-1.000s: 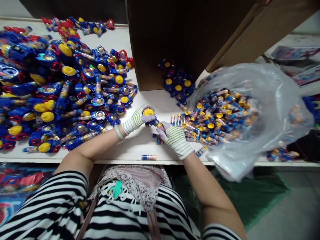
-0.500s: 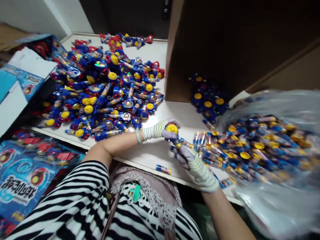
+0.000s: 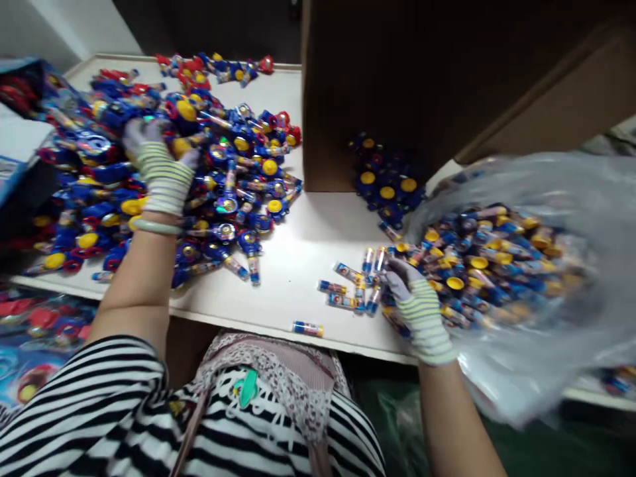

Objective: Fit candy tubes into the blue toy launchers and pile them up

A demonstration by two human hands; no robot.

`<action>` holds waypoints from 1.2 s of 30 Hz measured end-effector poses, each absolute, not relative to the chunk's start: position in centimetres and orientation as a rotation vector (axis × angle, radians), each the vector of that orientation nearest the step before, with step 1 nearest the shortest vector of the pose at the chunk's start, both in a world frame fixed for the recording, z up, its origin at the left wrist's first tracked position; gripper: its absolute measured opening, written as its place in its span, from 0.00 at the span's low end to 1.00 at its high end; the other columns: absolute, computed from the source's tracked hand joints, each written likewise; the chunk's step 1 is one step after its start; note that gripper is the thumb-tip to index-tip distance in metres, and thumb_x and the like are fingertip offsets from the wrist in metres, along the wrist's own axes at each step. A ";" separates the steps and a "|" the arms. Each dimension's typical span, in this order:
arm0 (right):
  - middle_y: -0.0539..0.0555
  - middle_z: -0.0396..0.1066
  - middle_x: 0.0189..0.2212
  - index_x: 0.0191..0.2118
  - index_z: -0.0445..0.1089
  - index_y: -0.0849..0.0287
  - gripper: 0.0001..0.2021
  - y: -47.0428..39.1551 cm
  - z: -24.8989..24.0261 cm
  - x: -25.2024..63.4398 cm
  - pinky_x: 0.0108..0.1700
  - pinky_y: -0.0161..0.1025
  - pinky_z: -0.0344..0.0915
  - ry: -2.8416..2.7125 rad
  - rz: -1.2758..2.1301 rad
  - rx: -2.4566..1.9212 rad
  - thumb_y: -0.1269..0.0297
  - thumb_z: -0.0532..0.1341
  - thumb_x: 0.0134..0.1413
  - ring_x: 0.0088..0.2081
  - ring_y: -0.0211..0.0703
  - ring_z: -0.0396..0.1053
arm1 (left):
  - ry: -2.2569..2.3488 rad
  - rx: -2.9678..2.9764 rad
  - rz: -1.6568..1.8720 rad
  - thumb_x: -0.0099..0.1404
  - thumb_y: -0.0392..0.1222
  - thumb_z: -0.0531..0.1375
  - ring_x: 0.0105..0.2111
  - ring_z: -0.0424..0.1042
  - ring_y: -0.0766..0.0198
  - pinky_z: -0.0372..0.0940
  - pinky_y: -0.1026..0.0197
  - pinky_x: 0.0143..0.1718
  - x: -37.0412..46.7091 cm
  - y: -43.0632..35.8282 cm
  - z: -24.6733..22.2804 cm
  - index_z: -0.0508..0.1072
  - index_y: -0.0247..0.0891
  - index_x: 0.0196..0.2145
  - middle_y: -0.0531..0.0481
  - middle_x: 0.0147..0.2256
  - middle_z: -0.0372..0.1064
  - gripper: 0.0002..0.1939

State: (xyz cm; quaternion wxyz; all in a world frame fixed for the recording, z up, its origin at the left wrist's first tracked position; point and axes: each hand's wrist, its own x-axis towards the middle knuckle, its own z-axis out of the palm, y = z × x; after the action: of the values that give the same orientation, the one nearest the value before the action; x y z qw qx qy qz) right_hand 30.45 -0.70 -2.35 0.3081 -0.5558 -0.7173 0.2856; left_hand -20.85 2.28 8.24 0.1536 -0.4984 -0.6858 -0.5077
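My left hand point(image 3: 159, 162), in a striped glove, is over a heap of blue toys with yellow discs point(image 3: 228, 199) on the left. Its thumb and fingers are apart around a toy with a yellow disc point(image 3: 182, 147); blur hides whether it touches it. At the right, my gloved right hand point(image 3: 420, 311) reaches down to small blue-and-yellow capped tubes point(image 3: 342, 300). Its fingers look spread, and the tips are partly hidden among the tubes. Beside them, a single tube point(image 3: 308, 328) lies near the table's front edge.
A clear plastic bag point(image 3: 521, 371) full of tubes point(image 3: 491, 265) lies at the right. A tall cardboard box point(image 3: 328, 179) stands behind, with several blue toys point(image 3: 387, 192) in its shadow. Red toys point(image 3: 193, 69) lie at the back of the white table point(image 3: 283, 265). A printed box point(image 3: 20, 142) stands at left.
My hands have come apart. The left moved from the toy held at the middle to the heap on the left; the right moved slightly right and down to the tubes. The view shifted.
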 end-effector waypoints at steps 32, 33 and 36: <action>0.63 0.67 0.63 0.66 0.65 0.63 0.26 25.0 4.6 27.2 0.65 0.47 0.60 -2.184 0.265 -1.842 0.60 0.54 0.65 0.62 0.55 0.65 | -2.390 -2.259 -1.869 0.69 0.39 0.60 0.61 0.68 0.53 0.61 0.56 0.64 5.1 33.7 1.1 0.65 0.30 0.64 0.37 0.61 0.67 0.27; 0.63 0.64 0.65 0.67 0.64 0.64 0.27 28.5 4.6 26.8 0.66 0.49 0.59 -2.153 0.178 -1.901 0.60 0.54 0.65 0.64 0.57 0.63 | -2.489 -2.195 -1.844 0.69 0.39 0.60 0.62 0.66 0.52 0.60 0.56 0.65 5.4 36.0 0.9 0.65 0.30 0.65 0.37 0.62 0.65 0.28; 0.64 0.59 0.68 0.70 0.59 0.65 0.29 37.1 3.7 25.7 0.67 0.51 0.57 -2.190 0.098 -2.048 0.59 0.53 0.68 0.67 0.57 0.59 | -2.675 -2.223 -1.536 0.67 0.44 0.63 0.66 0.62 0.50 0.58 0.54 0.67 6.3 40.6 -1.4 0.63 0.32 0.66 0.36 0.65 0.61 0.33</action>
State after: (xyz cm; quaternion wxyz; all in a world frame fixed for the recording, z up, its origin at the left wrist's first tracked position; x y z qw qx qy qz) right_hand 25.68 37.10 3.70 0.0707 -0.6811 -0.7281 0.0326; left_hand 6.33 40.62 -1.38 -0.3245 -0.5530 -0.6655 -0.3822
